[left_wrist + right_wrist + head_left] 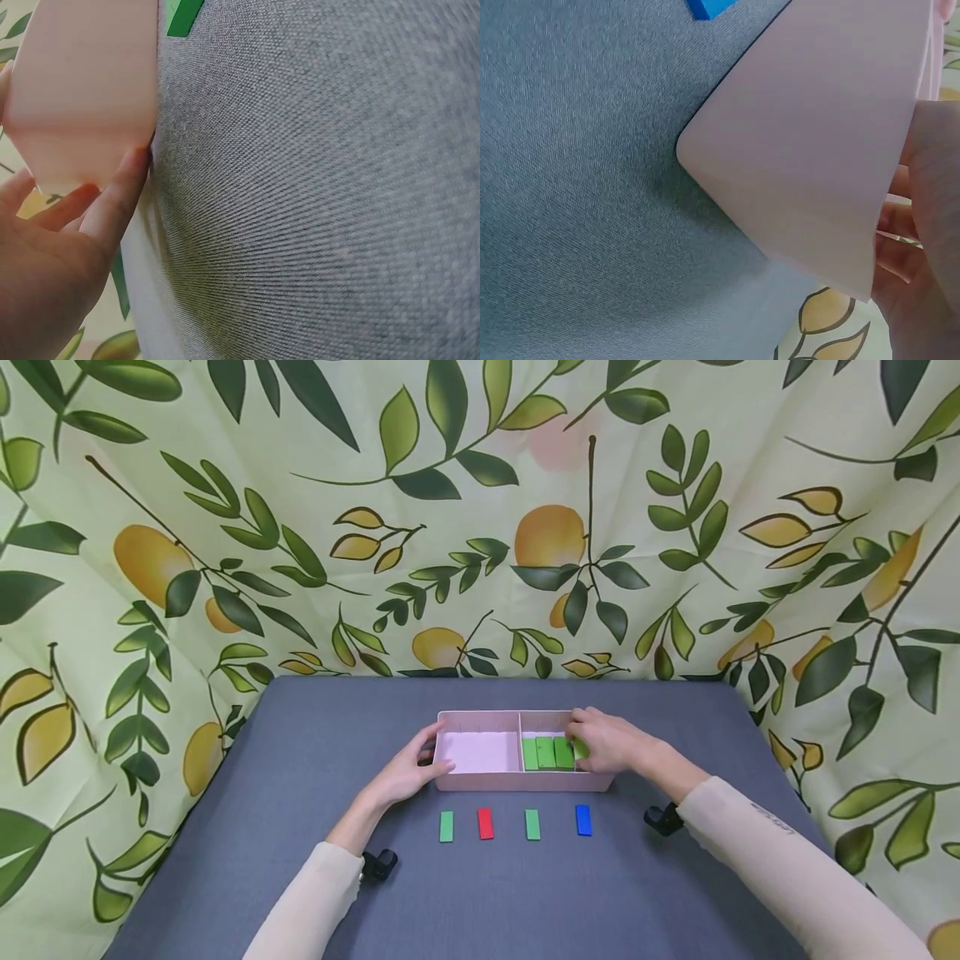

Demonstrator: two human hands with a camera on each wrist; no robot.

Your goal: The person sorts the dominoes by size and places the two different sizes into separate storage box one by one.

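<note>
A pink two-compartment box (480, 782) stands on the table. My left hand (405, 768) grips its left end, thumb at the front corner and fingers at the back; in the left wrist view, the fingers (116, 199) lie along the box's end wall (90, 75). Several green tiles (546, 753) stand side by side in the right compartment. Over that compartment's right end, my right hand (611, 742) pinches the rightmost green tile (581, 749) between thumb and fingers. In the right wrist view, the box wall (802, 142) hides the fingertips of that hand (922, 225).
In front of the box, a green tile (446, 827), a red tile (486, 823), another green tile (532, 824) and a blue tile (583, 820) lie in a row on the grey-blue tablecloth (480, 902). A leaf-and-fruit patterned curtain (480, 602) hangs behind the table.
</note>
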